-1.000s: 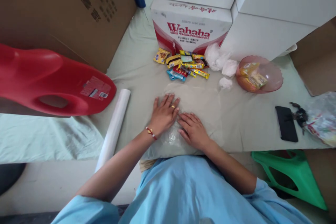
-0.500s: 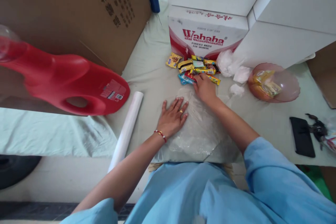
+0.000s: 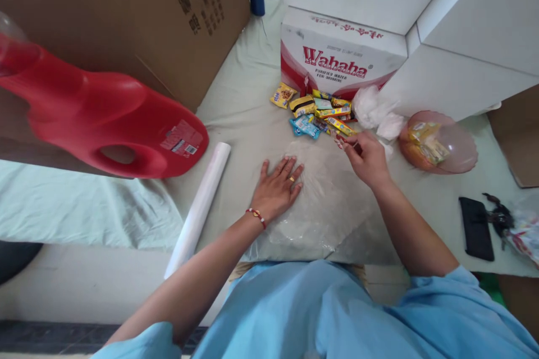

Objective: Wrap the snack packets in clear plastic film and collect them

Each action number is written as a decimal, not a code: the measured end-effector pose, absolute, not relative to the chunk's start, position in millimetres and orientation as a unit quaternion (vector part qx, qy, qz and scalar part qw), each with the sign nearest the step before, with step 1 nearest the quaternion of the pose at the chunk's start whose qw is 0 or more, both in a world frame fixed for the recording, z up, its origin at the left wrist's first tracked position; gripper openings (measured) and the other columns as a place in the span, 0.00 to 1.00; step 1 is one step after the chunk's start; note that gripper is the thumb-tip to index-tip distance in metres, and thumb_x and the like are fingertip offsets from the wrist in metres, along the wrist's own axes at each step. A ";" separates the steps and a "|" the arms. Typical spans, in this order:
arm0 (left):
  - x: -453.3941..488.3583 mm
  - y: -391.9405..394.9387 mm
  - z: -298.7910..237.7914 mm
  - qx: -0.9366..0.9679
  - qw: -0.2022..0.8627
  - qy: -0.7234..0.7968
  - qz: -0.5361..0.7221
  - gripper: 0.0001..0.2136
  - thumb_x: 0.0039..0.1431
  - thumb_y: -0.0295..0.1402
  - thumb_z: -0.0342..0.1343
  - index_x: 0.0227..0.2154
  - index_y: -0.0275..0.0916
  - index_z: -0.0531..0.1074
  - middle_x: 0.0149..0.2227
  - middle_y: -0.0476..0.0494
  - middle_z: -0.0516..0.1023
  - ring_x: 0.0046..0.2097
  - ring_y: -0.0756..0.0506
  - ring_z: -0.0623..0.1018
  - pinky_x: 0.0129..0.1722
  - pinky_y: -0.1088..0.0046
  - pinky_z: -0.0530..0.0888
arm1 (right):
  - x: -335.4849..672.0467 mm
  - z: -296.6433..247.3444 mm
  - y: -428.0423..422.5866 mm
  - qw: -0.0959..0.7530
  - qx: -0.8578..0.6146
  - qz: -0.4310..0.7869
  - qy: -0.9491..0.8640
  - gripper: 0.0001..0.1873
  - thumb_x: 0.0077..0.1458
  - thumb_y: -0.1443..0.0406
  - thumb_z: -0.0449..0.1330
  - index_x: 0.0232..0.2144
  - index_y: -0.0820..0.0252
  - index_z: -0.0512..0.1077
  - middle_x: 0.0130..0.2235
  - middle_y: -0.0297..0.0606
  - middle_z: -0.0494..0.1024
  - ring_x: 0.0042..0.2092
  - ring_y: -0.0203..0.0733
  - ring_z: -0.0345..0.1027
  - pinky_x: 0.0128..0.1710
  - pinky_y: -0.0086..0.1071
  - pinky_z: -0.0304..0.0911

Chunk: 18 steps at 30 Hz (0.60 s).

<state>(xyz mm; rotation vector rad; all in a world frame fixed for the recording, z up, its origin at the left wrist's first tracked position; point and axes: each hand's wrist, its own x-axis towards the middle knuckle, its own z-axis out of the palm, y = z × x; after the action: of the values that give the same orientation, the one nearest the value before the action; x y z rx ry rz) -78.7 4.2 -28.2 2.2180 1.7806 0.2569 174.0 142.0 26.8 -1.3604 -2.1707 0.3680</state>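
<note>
Clear plastic sheet [image 3: 324, 210] lay at the near side of the cloth-covered table [image 3: 229, 190], fairly flat but wrinkled. On its left part the left hand [image 3: 275, 188] rested palm down, fingers spread, gripping nothing. Slightly farther off, the right hand [image 3: 367, 158] had thumb and fingers closed in a pinch on a small reddish packet [image 3: 338, 139], just beside the heap of snack packets [image 3: 332, 114]. Handling that single packet while steadying the sheet looked like the step in hand; the next move seemed to call for a secure pinch and a still left palm. Behind the heap stood the Wahaha carton [image 3: 341, 61].
</note>
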 end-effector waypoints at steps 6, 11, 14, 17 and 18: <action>-78.6 4.1 -28.1 0.771 0.135 0.617 0.087 0.26 0.76 0.45 0.40 0.74 0.51 0.59 0.78 0.42 0.54 0.78 0.38 0.55 0.75 0.36 0.40 | 200.2 34.4 133.3 0.096 -0.605 -0.004 -0.790 0.17 0.67 0.62 0.53 0.46 0.60 0.80 0.47 0.51 0.79 0.40 0.49 0.72 0.33 0.35 0.60; -78.7 3.4 -29.2 0.773 0.125 0.617 0.083 0.27 0.77 0.45 0.40 0.74 0.51 0.58 0.78 0.43 0.54 0.78 0.38 0.55 0.75 0.37 0.40 | 176.0 43.9 166.8 -0.062 -0.587 0.060 -0.805 0.18 0.69 0.58 0.53 0.44 0.57 0.82 0.44 0.48 0.83 0.41 0.51 0.74 0.35 0.36 0.60; -78.5 3.4 -28.5 0.773 0.120 0.619 0.069 0.27 0.77 0.45 0.39 0.74 0.50 0.58 0.78 0.43 0.53 0.78 0.38 0.55 0.75 0.37 0.41 | 147.7 47.7 200.2 0.016 -0.550 0.023 -0.835 0.21 0.71 0.62 0.49 0.48 0.61 0.81 0.49 0.51 0.82 0.49 0.56 0.73 0.44 0.41 0.65; -78.3 3.3 -27.3 0.772 0.115 0.621 0.062 0.27 0.77 0.45 0.39 0.74 0.50 0.59 0.78 0.44 0.53 0.78 0.38 0.55 0.75 0.37 0.43 | 119.5 41.2 243.9 0.052 -0.495 -0.003 -0.867 0.21 0.69 0.64 0.50 0.54 0.65 0.78 0.54 0.55 0.79 0.57 0.60 0.67 0.53 0.46 0.64; -78.3 3.3 -27.0 0.772 0.113 0.622 0.061 0.26 0.77 0.45 0.39 0.74 0.50 0.59 0.78 0.44 0.53 0.78 0.38 0.55 0.75 0.37 0.43 | 111.7 37.4 258.0 0.048 -0.484 -0.008 -0.874 0.21 0.69 0.64 0.51 0.55 0.67 0.77 0.55 0.56 0.78 0.58 0.61 0.65 0.55 0.47 0.64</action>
<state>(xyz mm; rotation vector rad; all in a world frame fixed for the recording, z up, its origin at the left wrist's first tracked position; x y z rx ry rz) -78.3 3.3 -27.0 2.2649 1.8249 0.1803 111.7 258.0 37.4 -1.4753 -2.6653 -0.0248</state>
